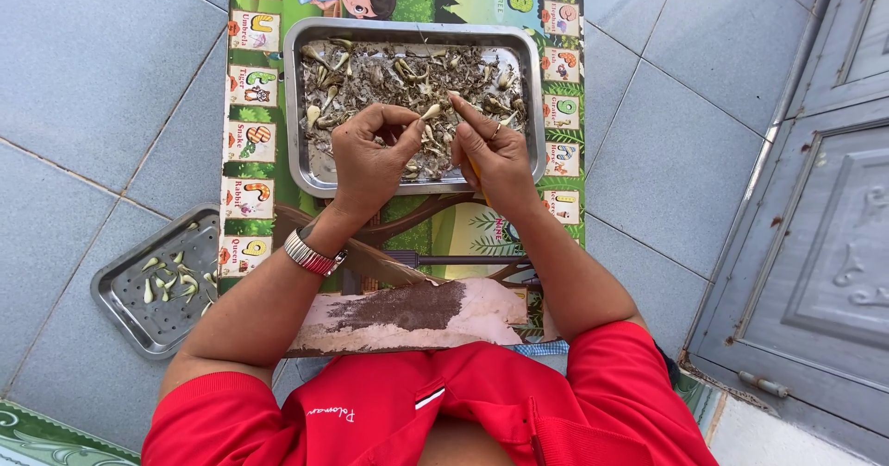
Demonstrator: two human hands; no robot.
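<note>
Peeling garlic over the steel tray

Nearest me a worn wooden board lies across my lap; at my left on the floor a small perforated tray holds peeled cloves. Farther out, my left hand pinches a garlic clove between its fingertips, and my right hand is closed round a yellow-handled tool, touching the clove, above the big steel tray of skins on the picture mat.

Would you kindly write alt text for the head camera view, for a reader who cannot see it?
Seen from above, a person's left hand and right hand pinch a small pale garlic clove over a metal tray of cloves and dry skins. A smaller perforated tray with peeled cloves sits on the tiled floor.
</note>
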